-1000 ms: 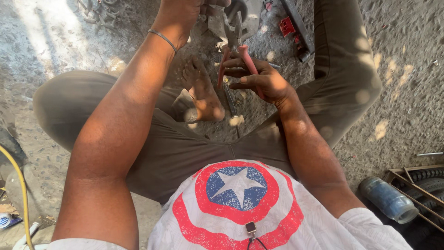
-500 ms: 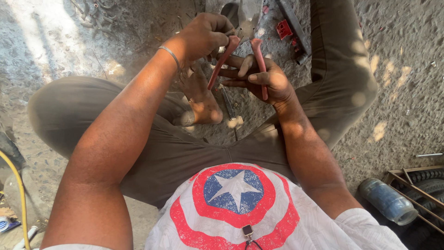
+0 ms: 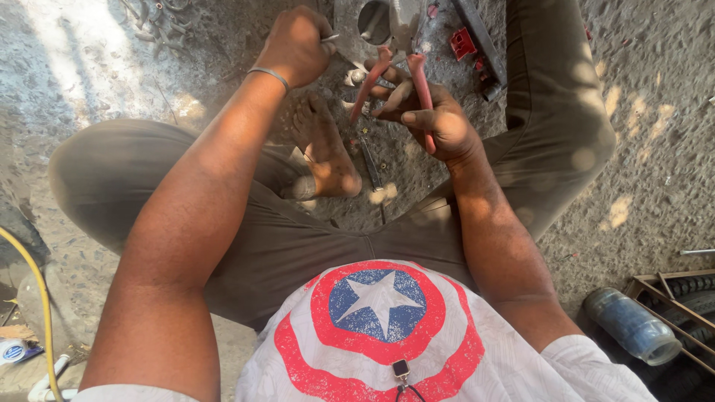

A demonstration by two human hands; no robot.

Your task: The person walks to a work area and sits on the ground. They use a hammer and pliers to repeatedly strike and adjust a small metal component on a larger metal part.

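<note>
Pliers (image 3: 395,89) w/ red handles gripped in R hand (image 3: 436,123); L hand (image 3: 298,45) closed on thin metal rod (image 3: 330,37).

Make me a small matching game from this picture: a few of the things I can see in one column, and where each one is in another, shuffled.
Things:
1. pliers with red handles
2. thin metal bracelet
3. bluish plastic bottle
4. yellow hose

Places:
A. lying on the ground at the lower right, beside a tyre
B. running along the left edge of the view
C. in the right hand
D. around the wrist of the left hand

Pairs: 1-C, 2-D, 3-A, 4-B
</note>
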